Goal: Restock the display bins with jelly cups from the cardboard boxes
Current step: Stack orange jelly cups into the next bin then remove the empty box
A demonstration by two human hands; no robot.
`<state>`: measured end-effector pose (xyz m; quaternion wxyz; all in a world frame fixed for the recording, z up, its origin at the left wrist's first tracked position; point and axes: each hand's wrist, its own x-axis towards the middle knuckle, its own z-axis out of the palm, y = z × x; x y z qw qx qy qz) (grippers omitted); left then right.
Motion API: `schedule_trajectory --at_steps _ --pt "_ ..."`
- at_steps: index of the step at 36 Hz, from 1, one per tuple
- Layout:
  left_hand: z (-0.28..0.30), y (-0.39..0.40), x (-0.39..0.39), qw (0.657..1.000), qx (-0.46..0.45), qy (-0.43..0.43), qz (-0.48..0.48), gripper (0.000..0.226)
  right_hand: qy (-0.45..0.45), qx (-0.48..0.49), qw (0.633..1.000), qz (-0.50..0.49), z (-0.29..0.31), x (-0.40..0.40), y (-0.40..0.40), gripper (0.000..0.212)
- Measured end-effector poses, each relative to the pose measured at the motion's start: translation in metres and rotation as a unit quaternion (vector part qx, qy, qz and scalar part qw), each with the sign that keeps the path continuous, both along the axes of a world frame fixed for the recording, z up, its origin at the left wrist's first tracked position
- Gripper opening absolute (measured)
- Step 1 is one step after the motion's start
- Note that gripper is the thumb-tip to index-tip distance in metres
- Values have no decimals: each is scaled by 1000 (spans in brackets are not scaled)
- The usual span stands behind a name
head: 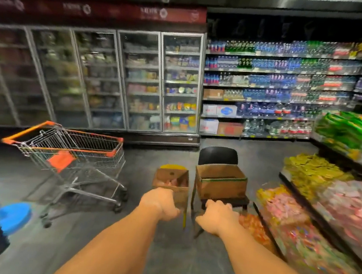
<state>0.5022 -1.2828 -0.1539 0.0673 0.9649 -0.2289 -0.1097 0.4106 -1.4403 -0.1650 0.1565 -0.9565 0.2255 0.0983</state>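
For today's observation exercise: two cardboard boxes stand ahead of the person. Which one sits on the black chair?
The right-hand box, the wider one with a green band along its rim, rests on the black chair. The narrower left box stands apart from it.

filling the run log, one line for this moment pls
left hand: at left cardboard box | right hand: near chair box | grips unclear | bins right
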Motion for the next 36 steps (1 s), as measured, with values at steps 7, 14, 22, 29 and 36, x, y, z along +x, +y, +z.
schedule_trajectory --at_steps 7,14,22,29,36 --pt "-26 -5 72 999 -9 33 33 38 13 13 1000 8 -30 70 -6 61" --pt "-72 -49 166 997 -4 62 46 39 38 19 999 20 -65 170 -47 54" --pt "-95 -86 301 991 -27 86 98 27 52 26 997 53 -82 313 -102 51" --pt "-122 -104 430 983 -14 114 141 20 78 40 993 78 -103 444 -127 53" --pt "-187 -129 569 979 -5 145 142 35 112 74 990 36 -157 580 -157 58"
